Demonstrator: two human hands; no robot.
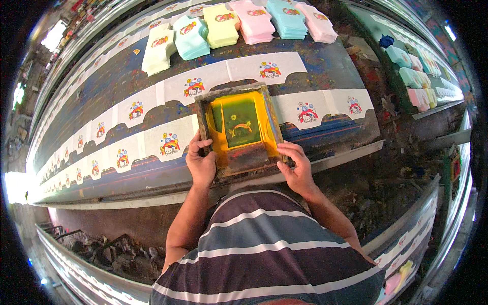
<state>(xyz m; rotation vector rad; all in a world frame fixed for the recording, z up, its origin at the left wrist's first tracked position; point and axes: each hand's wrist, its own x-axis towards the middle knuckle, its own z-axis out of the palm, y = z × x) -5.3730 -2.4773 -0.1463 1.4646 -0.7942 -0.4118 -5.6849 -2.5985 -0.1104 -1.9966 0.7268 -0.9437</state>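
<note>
Hands on the printing frame, one at each near corner.

We've got the left hand (201, 161) curled over the frame's (239, 129) left edge and the right hand (296, 168) clamped on its right corner, each grip pressed tight on the wood. Yellow ink floods the screen, and the frame sits flat on the long blue tabletop (325, 63), right in the near row of white printed cloth pieces (168, 142). Behind it runs a second row, and at the far edge sit stacks of pastel cloth (252, 21).
</note>
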